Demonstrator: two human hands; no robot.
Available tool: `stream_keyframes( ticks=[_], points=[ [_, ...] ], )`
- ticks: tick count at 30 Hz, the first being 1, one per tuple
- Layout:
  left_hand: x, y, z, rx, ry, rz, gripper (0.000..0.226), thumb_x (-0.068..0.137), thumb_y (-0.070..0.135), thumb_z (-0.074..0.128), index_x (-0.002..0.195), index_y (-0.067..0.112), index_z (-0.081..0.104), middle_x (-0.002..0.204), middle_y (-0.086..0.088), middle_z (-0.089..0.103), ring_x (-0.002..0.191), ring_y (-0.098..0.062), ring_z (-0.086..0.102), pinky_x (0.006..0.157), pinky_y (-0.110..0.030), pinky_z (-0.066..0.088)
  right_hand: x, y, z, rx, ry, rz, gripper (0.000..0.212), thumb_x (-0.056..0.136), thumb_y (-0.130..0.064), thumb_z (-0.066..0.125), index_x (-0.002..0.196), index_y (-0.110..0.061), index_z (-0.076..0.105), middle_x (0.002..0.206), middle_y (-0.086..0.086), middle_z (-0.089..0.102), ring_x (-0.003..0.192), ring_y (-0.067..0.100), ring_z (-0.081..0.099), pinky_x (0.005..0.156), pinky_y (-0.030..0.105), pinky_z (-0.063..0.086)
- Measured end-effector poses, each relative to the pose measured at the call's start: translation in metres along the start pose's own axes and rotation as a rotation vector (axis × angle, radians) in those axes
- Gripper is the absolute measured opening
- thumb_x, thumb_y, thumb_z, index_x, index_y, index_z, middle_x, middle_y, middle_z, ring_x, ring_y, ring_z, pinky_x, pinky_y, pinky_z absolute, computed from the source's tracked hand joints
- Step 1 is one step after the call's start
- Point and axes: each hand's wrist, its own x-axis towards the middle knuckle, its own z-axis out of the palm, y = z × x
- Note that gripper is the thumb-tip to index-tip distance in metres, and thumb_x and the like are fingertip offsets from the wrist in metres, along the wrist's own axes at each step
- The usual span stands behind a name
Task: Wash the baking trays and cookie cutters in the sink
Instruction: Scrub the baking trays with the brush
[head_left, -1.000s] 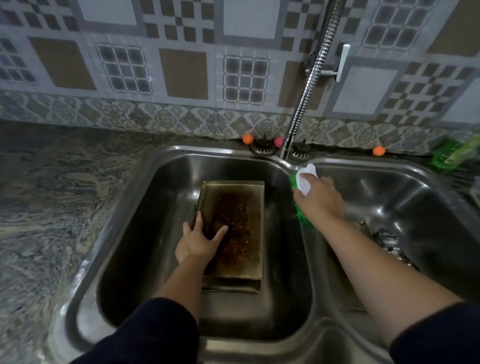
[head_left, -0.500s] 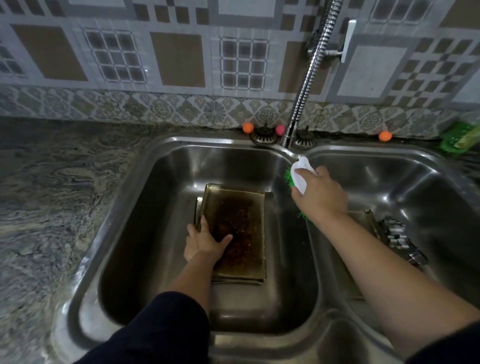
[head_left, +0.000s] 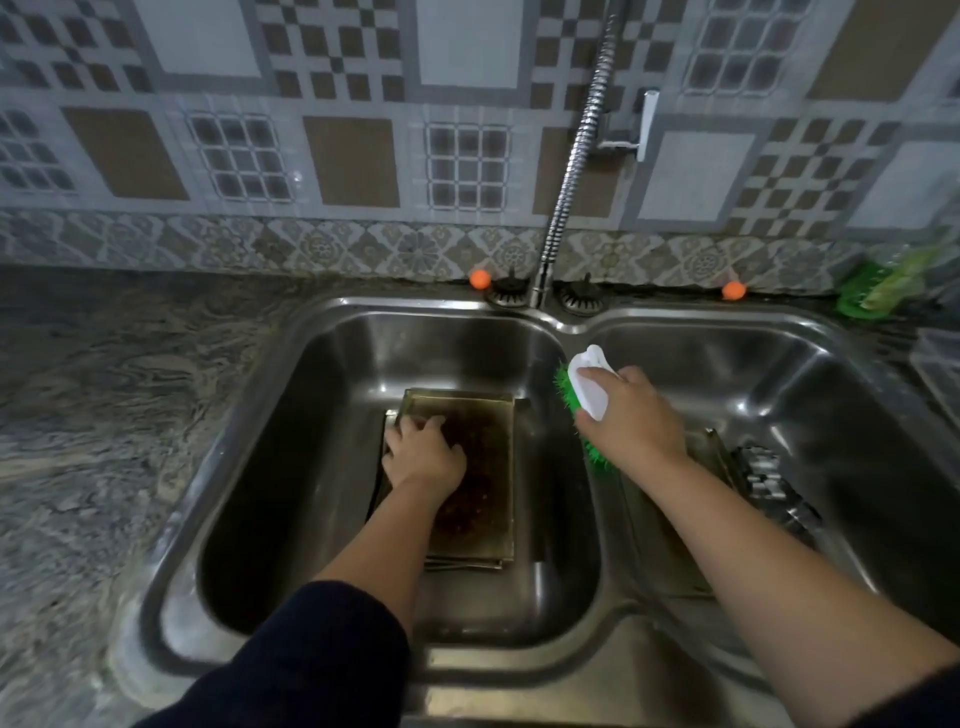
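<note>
Desk (head_left: 104, 415): marbled stone surface left of the double steel sink (head_left: 249, 415).
Left basin: a stack of baking trays (head_left: 483, 467) lies flat on the bottom, the top one stained dark brown.
Left hand (head_left: 423, 452): rests on the left side of the top tray, fingers curled over its left rim, gripping it.
Tap (head_left: 571, 171): a ribbed metal hose rises from the sink's back edge, above the divider between the basins.
Right hand (head_left: 631, 415): above the divider, fingers wrapped around the white handle of a scrub brush (head_left: 584, 395) with green bristles pointing toward the left basin.
Right basin: another tray (head_left: 711, 452) and metal cookie cutters (head_left: 769, 478), partly hidden by the right forearm.
Far right: a green item (head_left: 872, 296) on the desk by the wall; blurred.
</note>
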Motion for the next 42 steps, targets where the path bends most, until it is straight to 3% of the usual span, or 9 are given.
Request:
stream_keyframes(
  ticks=[8,12,16,20,22,25,33,38,42],
  points=[
    [-0.029,0.134,0.009,-0.046,0.124,0.414,0.036,0.093,0.030,0.048,0.128,0.028,0.057,0.133,-0.004,0.051,0.125,-0.029,0.038,0.100,-0.040,0.041,-0.016,0.067,-0.031,0.110,-0.002,0.117,0.045,0.086,-0.036,0.058,0.130,-0.038,0.052,0.123,0.005,0.051,0.112,0.029,0.054,0.089,0.039,0.048],
    [-0.042,0.187,0.041,-0.012,0.034,0.512,0.037,0.091,0.026,0.051,0.127,0.024,0.059,0.129,-0.007,0.054,0.124,-0.029,0.044,0.102,-0.041,0.042,-0.013,0.121,-0.054,0.100,0.020,0.152,0.047,0.083,-0.043,0.058,0.129,-0.043,0.050,0.131,-0.004,0.052,0.117,0.022,0.053,0.091,0.034,0.044],
    [-0.053,0.213,0.087,0.006,-0.173,0.400,0.037,0.090,0.024,0.050,0.127,0.024,0.058,0.130,-0.009,0.053,0.118,-0.030,0.052,0.099,-0.041,0.046,-0.010,0.180,-0.086,0.092,0.028,0.171,0.046,0.084,-0.043,0.058,0.129,-0.045,0.050,0.133,-0.001,0.052,0.119,0.024,0.052,0.092,0.035,0.044],
    [-0.057,0.211,0.130,0.003,-0.322,0.202,0.065,0.086,0.020,0.057,0.145,0.022,0.033,0.150,-0.014,0.026,0.133,-0.037,0.037,0.111,-0.044,0.035,0.003,0.239,-0.122,0.082,0.068,0.198,0.045,0.082,-0.044,0.060,0.127,-0.044,0.054,0.136,-0.001,0.053,0.118,0.026,0.055,0.094,0.036,0.047],
    [-0.055,0.207,0.151,0.003,-0.378,0.084,0.059,0.087,0.018,0.059,0.141,0.012,0.037,0.146,-0.017,0.034,0.131,-0.032,0.041,0.107,-0.038,0.037,0.015,0.272,-0.141,0.106,0.122,0.227,0.044,0.081,-0.044,0.062,0.125,-0.044,0.057,0.133,0.001,0.056,0.115,0.026,0.057,0.093,0.036,0.048],
    [-0.050,0.205,0.183,0.023,-0.338,-0.062,0.044,0.090,0.020,0.056,0.130,0.002,0.050,0.129,-0.017,0.055,0.118,-0.029,0.054,0.095,-0.032,0.045,0.039,0.319,-0.165,0.124,0.206,0.277,0.042,0.083,-0.043,0.063,0.124,-0.041,0.059,0.132,0.004,0.055,0.117,0.027,0.056,0.096,0.036,0.045],
    [-0.046,0.196,0.223,0.192,-0.150,-0.262,0.055,0.098,0.027,0.041,0.149,0.020,0.022,0.150,-0.019,0.027,0.132,-0.039,0.038,0.106,-0.045,0.037,0.086,0.399,-0.155,0.004,0.136,0.337,0.037,0.089,-0.040,0.051,0.125,-0.035,0.057,0.125,0.008,0.056,0.104,0.031,0.058,0.076,0.035,0.046],
    [-0.040,0.196,0.229,0.163,-0.164,-0.289,0.055,0.096,0.016,0.046,0.147,0.018,0.027,0.149,-0.023,0.027,0.133,-0.042,0.037,0.105,-0.050,0.037,0.086,0.409,-0.123,-0.018,0.100,0.332,0.043,0.093,-0.037,0.050,0.136,-0.030,0.047,0.136,0.015,0.039,0.116,0.037,0.048,0.087,0.046,0.046],
    [-0.042,0.195,0.227,0.213,-0.215,-0.235,0.074,0.091,0.016,0.050,0.153,0.022,0.010,0.151,-0.020,0.029,0.135,-0.038,0.037,0.105,-0.047,0.040,0.081,0.408,-0.116,-0.029,0.180,0.331,0.043,0.092,-0.037,0.054,0.135,-0.032,0.048,0.139,0.015,0.035,0.116,0.037,0.048,0.089,0.048,0.047]
  ],
)
